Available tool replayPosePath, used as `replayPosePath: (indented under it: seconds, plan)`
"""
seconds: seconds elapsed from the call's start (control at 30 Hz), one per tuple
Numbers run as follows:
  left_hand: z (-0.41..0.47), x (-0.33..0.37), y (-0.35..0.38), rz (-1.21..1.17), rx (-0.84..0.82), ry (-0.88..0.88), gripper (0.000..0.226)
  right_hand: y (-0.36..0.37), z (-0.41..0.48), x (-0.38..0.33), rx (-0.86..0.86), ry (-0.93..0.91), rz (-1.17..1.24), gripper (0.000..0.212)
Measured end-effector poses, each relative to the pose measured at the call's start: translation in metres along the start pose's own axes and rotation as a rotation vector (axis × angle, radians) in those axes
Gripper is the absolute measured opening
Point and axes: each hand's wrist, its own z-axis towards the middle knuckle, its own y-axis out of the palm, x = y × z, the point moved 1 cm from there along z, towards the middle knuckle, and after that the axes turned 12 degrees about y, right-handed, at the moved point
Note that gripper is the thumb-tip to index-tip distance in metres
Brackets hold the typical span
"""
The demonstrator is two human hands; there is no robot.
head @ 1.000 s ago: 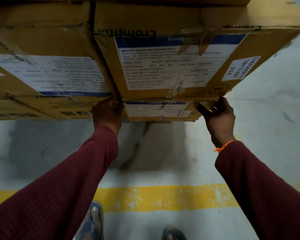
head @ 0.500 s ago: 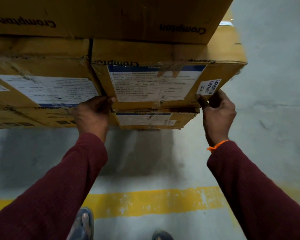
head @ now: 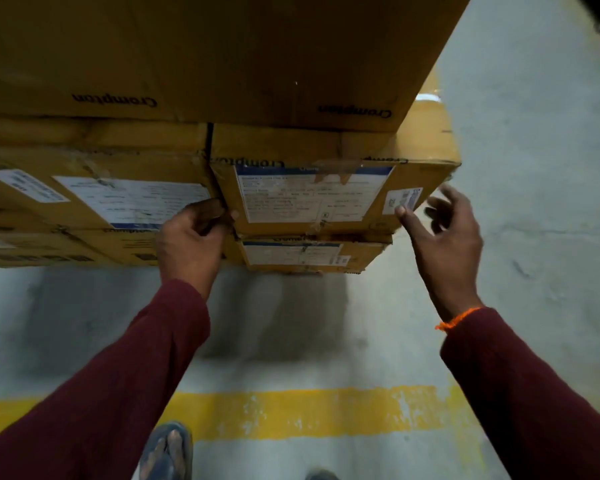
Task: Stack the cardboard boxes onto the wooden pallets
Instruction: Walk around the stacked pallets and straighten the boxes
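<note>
A stack of brown cardboard boxes fills the upper half of the view. The right-hand middle box (head: 371,174) carries a white and blue label and sits on a lower box (head: 361,254). A larger box (head: 222,57) lies on top. My left hand (head: 191,240) rests at the box's lower left corner, fingers curled into the gap beside the neighbouring box (head: 94,161). My right hand (head: 440,230) hovers at the right corner, fingers spread, thumb near the small sticker. No pallet shows.
Grey concrete floor (head: 534,202) lies to the right and below the stack. A worn yellow painted line (head: 309,410) crosses the floor near my feet (head: 167,452).
The view has drawn back and tilted up, showing the top box. My right hand has come off the box's right corner and opened. My left hand stays at the left corner.
</note>
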Motion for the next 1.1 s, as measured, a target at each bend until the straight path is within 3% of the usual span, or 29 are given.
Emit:
replayPosePath:
  seconds: [0.13,0.3,0.4,0.47,0.57,0.67,0.77,1.1]
  plan:
    - [0.004,0.049,-0.047,-0.094,0.169,0.073,0.034,-0.027,-0.028,-0.075,0.105,-0.247,0.108,0.069]
    - [0.064,0.112,-0.11,0.068,0.408,0.288,0.056,-0.006,-0.005,-0.167,-0.094,-0.195,0.24,0.091]
    - [0.099,0.143,-0.136,0.39,0.384,0.65,0.066,-0.005,-0.005,-0.193,-0.099,-0.23,0.166,0.11]
    - [0.122,0.161,-0.144,0.612,0.271,0.851,0.068,-0.013,-0.013,-0.209,0.035,-0.298,0.013,0.119]
    - [0.15,0.173,-0.144,0.709,0.01,0.778,0.065,-0.018,-0.029,-0.25,0.196,-0.594,-0.212,0.098]
    - [0.156,0.171,-0.136,0.716,-0.113,0.742,0.057,0.019,-0.04,-0.295,0.1,-0.861,-0.451,0.078]
    - [0.156,0.169,-0.131,0.648,-0.041,0.729,0.048,0.07,-0.044,-0.313,-0.057,-0.852,-0.676,0.078]
    - [0.157,0.154,-0.122,0.596,0.041,0.8,0.046,0.095,-0.038,-0.301,0.036,-0.843,-0.74,0.071]
